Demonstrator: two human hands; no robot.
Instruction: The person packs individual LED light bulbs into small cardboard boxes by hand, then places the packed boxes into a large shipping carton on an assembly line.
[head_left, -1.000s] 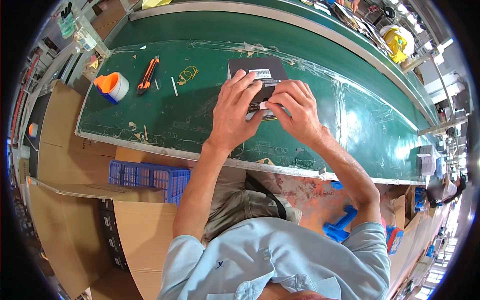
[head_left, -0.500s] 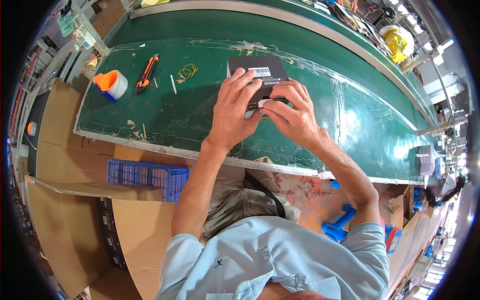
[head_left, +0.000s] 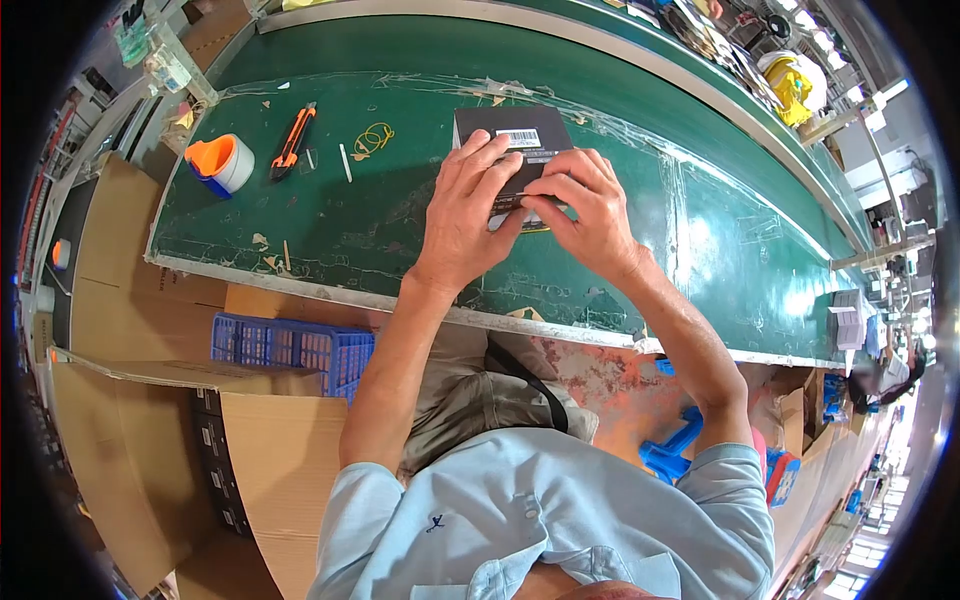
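A black box (head_left: 535, 172) with a white barcode label (head_left: 519, 140) lies on the green bench in front of me. My left hand (head_left: 465, 212) grips its left side, fingers across the top and thumb at the near edge. At the near right edge, my right hand (head_left: 585, 205) has its index finger and thumb pressed onto the box, the other fingers curled above. Whatever may be under those fingertips is hidden. A sliver of something yellow (head_left: 537, 230) shows beneath the near side of the box.
Left on the bench are an orange-black utility knife (head_left: 293, 142), a tape dispenser (head_left: 222, 163), a thin white stick (head_left: 346, 163) and yellow rubber bands (head_left: 374, 138). Below stand a blue crate (head_left: 290, 343) and an open carton (head_left: 285, 470) holding black boxes. A metal rail (head_left: 640, 65) runs behind.
The small white piece between my right fingertips no longer shows. My right thumb and index finger have come down against the box's near edge. My left hand stays almost in place.
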